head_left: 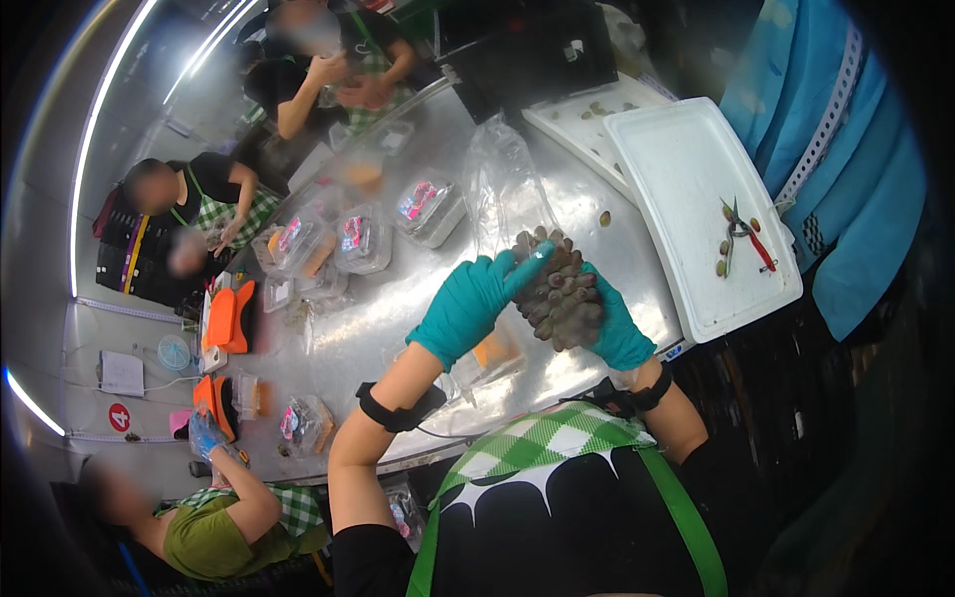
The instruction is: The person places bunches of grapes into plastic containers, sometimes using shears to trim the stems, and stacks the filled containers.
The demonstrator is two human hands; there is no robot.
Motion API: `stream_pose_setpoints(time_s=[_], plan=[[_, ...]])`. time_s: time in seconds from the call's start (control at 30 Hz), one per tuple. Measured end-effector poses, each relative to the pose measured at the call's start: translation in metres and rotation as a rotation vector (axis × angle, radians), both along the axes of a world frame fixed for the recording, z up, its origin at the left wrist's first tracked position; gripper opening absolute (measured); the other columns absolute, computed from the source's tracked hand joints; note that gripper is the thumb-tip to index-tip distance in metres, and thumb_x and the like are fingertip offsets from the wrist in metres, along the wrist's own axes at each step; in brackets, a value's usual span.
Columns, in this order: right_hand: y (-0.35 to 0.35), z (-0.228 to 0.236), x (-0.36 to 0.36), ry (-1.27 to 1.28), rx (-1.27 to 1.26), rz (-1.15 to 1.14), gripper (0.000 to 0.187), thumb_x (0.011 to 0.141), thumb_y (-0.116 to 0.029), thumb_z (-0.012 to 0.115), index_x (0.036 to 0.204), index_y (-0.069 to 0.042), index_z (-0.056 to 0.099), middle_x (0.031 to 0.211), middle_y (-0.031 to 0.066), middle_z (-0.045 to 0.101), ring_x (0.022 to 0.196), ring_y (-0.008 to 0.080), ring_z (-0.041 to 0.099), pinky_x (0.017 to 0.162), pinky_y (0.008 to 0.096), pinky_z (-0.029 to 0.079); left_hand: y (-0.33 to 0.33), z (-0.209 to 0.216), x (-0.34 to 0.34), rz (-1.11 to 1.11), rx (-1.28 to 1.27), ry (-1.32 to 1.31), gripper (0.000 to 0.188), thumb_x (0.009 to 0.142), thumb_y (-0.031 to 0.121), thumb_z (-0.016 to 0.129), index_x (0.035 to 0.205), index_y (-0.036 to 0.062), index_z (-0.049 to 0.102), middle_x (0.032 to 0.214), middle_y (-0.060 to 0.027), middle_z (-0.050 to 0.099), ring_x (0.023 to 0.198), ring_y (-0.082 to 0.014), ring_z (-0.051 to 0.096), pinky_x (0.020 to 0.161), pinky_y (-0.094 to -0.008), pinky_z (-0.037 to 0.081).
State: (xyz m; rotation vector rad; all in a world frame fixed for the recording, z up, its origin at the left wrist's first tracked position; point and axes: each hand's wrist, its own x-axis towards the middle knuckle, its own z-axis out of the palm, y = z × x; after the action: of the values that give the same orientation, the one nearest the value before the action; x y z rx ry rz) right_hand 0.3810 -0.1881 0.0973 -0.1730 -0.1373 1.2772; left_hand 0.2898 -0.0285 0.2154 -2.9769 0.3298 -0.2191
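A dense bunch of dark reddish-green grapes [559, 303] is held up over the metal table, between my two teal-gloved hands. My right hand [619, 323] wraps around its right side, with the fingers partly hidden behind the fruit. From the left, my left hand [470, 303] grips the upper part of the bunch, its index finger laid across the grapes. Just beyond the bunch lies a clear plastic bag [502, 174]. Below my left hand, a clear container with something orange [492, 350] rests on the table.
At right, a white tray [652, 224] holds red-handled pruning shears [741, 234] and loose grapes; another white tray [567, 124] sits behind. Clear labelled boxes [430, 209] stand left of centre. Orange scales [229, 316] line the left edge. Several co-workers [224, 512] stand around the table.
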Motion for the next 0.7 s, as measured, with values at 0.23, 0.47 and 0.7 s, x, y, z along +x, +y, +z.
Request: stream_pose_setpoints(time_s=[0.23, 0.47, 0.7], plan=[[0.004, 0.005, -0.007, -0.102, -0.152, -0.081, 0.054, 0.086, -0.045, 0.044, 0.116, 0.0, 0.045, 0.103, 0.0182, 0.056, 0.09, 0.0327, 0.058, 0.074, 0.0377, 0.05, -0.011, -0.009, -0.014, -0.017, 0.118, 0.01, 0.078, 0.066, 0.004, 0.055, 0.136, 0.0164, 0.024, 0.095, -0.0047, 0.048, 0.069, -0.0187, 0.05, 0.06, -0.0284, 0.043], [0.015, 0.0, -0.02, -0.736, 0.014, -0.314, 0.041, 0.09, -0.027, 0.043, 0.121, 0.0, 0.042, 0.109, 0.0139, 0.054, 0.096, 0.0225, 0.056, 0.082, 0.0331, 0.048, -0.032, -0.027, -0.016, -0.248, -0.008, 0.017, 0.065, 0.071, 0.01, 0.052, 0.133, 0.0129, 0.032, 0.097, -0.0064, 0.048, 0.073, -0.018, 0.05, 0.061, -0.0296, 0.042], [0.041, 0.025, 0.005, -0.01, 0.109, -0.084, 0.048, 0.089, -0.036, 0.041, 0.124, -0.003, 0.039, 0.112, 0.016, 0.052, 0.094, 0.0285, 0.056, 0.077, 0.0374, 0.051, -0.061, -0.033, -0.027, -0.314, -0.281, 0.142, 0.07, 0.071, 0.002, 0.05, 0.136, 0.0132, 0.026, 0.103, -0.0116, 0.05, 0.076, -0.0226, 0.053, 0.066, -0.0329, 0.045]])
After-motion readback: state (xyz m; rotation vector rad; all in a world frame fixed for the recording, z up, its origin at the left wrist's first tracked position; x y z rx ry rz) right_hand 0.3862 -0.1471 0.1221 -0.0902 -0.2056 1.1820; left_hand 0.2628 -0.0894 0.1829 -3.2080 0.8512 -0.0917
